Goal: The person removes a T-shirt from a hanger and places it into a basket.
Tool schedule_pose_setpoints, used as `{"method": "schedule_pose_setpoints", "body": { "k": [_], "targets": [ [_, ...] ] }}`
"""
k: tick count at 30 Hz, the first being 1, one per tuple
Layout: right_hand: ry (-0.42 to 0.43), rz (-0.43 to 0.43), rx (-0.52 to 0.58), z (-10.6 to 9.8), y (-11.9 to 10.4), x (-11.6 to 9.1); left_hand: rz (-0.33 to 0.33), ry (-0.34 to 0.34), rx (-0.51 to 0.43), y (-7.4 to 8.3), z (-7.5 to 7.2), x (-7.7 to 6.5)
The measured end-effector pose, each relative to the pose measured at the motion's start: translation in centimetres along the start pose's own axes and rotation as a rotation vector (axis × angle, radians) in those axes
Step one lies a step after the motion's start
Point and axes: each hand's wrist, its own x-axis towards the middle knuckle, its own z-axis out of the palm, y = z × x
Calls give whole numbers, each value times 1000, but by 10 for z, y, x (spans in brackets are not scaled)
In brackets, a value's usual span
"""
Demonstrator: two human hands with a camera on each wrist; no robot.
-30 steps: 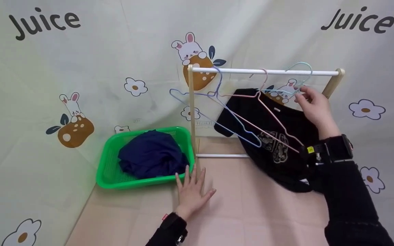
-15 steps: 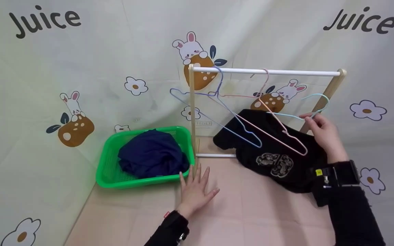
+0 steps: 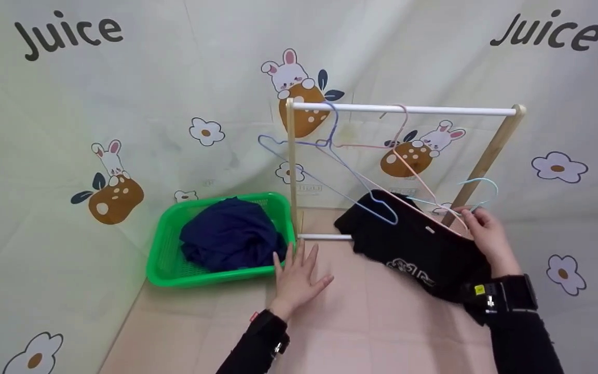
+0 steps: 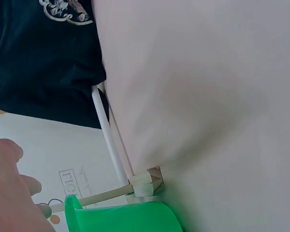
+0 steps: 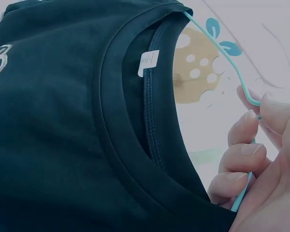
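The black T-shirt point(image 3: 408, 244) hung on a mint-green wire hanger point(image 5: 231, 63) right of centre in the head view, below the rack's white top bar point(image 3: 449, 110). Most of the hanger was hidden inside the shirt; its hook and part of one shoulder showed. The chest print was partly lost in a fold, and the lower right of the shirt merged with the dark sleeve. In the left wrist view the frame's upper left cut the shirt off.

The right hand point(image 3: 488, 234) gripped the hanger below its hook, thumb and fingers closed on the wire. A pink wire hanger point(image 3: 414, 174) and a blue wire hanger point(image 3: 336, 122) hung from the bar, crossing in front of the shirt.

The left hand point(image 3: 296, 280) lay at lower centre, fingers spread and extended, beside the corner of the green basket point(image 3: 166, 259); whether it touched the rim could not be told. Crumpled navy cloth point(image 3: 231, 234) filled much of the basket.

Compared with half a second earlier, right hand, hanger and shirt were lower, and the white neck label had come into view.
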Motion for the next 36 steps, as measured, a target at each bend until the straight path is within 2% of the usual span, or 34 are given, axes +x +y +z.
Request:
{"method": "schedule_pose_setpoints", "body": {
  "k": [11, 18, 24, 30, 36],
  "targets": [
    [-24, 104, 118, 23, 32, -23, 7, 26, 6, -1, 5, 3],
    [-114, 126, 192, 42, 44, -34, -4, 5, 25, 0, 7, 1],
    [-212, 123, 132, 64, 46, -43, 20, 23, 32, 3, 8, -1],
    [-294, 105, 108, 88, 48, -51, 73, 53, 38, 6, 11, -1],
    [-354, 11, 99, 106, 46, -59, 140, 46, 3, 8, 16, 0]
  ]
}}
